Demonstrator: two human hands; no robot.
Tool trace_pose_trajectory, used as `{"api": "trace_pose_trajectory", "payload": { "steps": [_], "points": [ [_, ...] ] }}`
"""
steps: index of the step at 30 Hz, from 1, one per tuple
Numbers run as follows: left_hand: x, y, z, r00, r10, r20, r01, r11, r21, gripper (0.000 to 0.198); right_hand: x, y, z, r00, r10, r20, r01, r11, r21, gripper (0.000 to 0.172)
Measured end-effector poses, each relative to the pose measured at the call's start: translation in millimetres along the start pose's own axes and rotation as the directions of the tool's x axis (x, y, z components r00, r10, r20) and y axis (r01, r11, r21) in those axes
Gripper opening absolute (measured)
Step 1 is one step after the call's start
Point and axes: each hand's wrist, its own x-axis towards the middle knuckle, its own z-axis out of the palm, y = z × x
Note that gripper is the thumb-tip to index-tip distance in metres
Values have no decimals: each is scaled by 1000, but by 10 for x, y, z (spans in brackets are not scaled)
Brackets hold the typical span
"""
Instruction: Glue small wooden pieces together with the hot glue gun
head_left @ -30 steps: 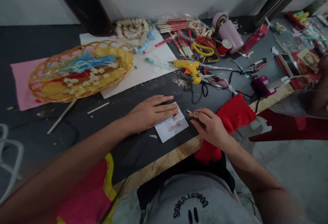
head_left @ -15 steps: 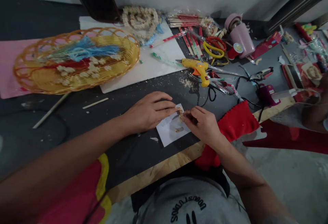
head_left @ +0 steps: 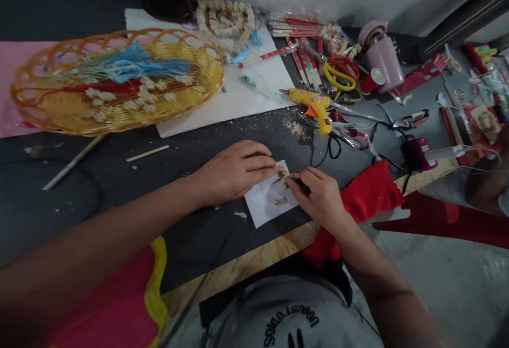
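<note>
On the dark tabletop lies a small white paper sheet [head_left: 259, 206] with brownish marks on it. My left hand [head_left: 237, 172] rests at its upper left edge, fingers stretched out and close together, fingertips on the paper. From the other side my right hand [head_left: 318, 195] comes in with thumb and forefinger pinched. A small, knobbly beige piece [head_left: 283, 178] sits at those fingertips, above the paper. Its exact kind is too small to make out, and the fingers partly cover it.
A yellow glue gun [head_left: 312, 105] lies behind the right hand, near scissors [head_left: 338, 76] and a pink bottle [head_left: 384, 61]. A woven basket [head_left: 119, 125] with blue tassels stands at back left. Red cloth [head_left: 371, 191] hangs over the table edge. Another person's arm [head_left: 487, 183] is at far right.
The view has shifted slightly, so the basket and tools sit a little higher. My right fingers have drawn slightly rightward, showing more of the beige piece. The left hand stays on the paper.
</note>
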Motion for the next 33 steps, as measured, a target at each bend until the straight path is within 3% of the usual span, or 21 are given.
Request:
{"api": "trace_pose_trajectory", "payload": {
  "steps": [8, 15, 22, 33],
  "points": [
    [-3, 12, 7, 999, 19, -29, -18, 999, 33, 36, 4, 5, 2, 1000, 17, 21, -17, 1000, 16, 16],
    [-19, -27, 49, 982, 148, -115, -134, 983, 122, 30, -4, 6, -12, 1000, 9, 30, -9, 1000, 28, 15],
    [-17, -17, 13, 987, 139, -80, -130, 985, 109, 32, 4, 5, 14, 999, 31, 34, -31, 999, -21, 15],
    [-7, -36, 55, 959, 224, -176, -186, 960, 209, 26, -34, 11, 19, 999, 29, 23, -28, 999, -31, 19]
  ]
}}
